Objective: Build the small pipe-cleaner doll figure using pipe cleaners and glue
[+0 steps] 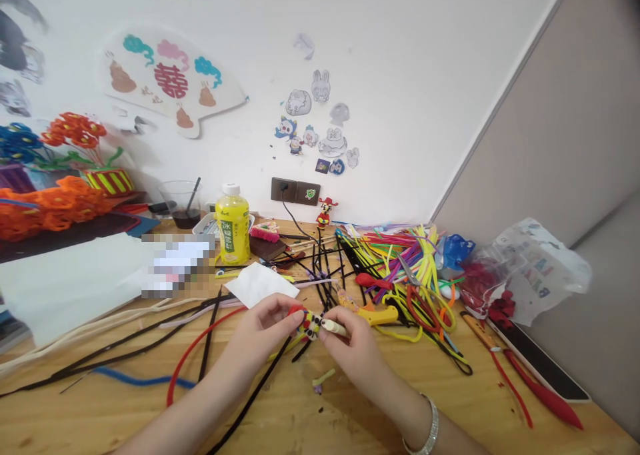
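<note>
Over table (290, 415), fingers (289, 323) pinching ornament (311, 326), tube (336, 328)

- the bench (300, 418) was pale wood, smooth with a faint gloss;
- the coloured stems (383, 241) were fuzzy and matt;
- the cream stick (336, 327) looked smooth;
- the yellow bottle (233, 235) was glossy plastic;
- the bag (543, 268) was thin, crinkled, see-through plastic;
- the square sheet (261, 287) was matt white paper.

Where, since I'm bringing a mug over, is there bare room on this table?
Front right, bare tabletop lies between the bracelet and the thin red strip. Front left, another patch lies between the blue strip and left forearm. It's crowded at the back: black stems, bright bundle, yellow bottle.
</note>
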`<state>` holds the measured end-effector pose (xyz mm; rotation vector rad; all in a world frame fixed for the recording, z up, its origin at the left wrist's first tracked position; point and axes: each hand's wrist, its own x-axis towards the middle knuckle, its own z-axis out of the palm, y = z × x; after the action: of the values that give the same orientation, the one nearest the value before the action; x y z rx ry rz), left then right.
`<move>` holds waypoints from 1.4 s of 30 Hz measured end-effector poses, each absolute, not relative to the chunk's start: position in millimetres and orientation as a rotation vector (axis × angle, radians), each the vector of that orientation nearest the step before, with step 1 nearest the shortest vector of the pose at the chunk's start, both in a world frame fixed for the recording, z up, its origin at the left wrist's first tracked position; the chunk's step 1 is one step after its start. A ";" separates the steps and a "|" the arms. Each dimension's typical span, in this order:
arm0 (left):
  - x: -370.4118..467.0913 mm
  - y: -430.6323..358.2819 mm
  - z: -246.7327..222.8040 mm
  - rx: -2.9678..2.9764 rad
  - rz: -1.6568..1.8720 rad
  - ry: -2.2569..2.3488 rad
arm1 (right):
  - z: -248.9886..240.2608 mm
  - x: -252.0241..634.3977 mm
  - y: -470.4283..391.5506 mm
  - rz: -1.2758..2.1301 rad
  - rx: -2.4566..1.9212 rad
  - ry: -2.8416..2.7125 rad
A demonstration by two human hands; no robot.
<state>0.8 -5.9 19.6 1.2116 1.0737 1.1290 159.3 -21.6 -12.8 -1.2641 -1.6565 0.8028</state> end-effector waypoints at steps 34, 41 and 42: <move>2.1 -2.9 -9.5 1.504 0.962 0.712 | -16.4 165.4 -18.7 1.017 -0.966 -1.653; 1.1 -6.7 1.8 1.513 0.875 0.825 | -16.8 164.5 -21.0 0.943 -1.006 -1.719; 1.2 -6.6 2.2 1.498 0.871 0.822 | -17.0 164.5 -21.4 0.938 -1.003 -1.730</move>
<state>1.2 -6.6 2.2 1.4983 0.8225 0.8712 164.5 -21.4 -17.0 -1.0034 -1.7302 0.9380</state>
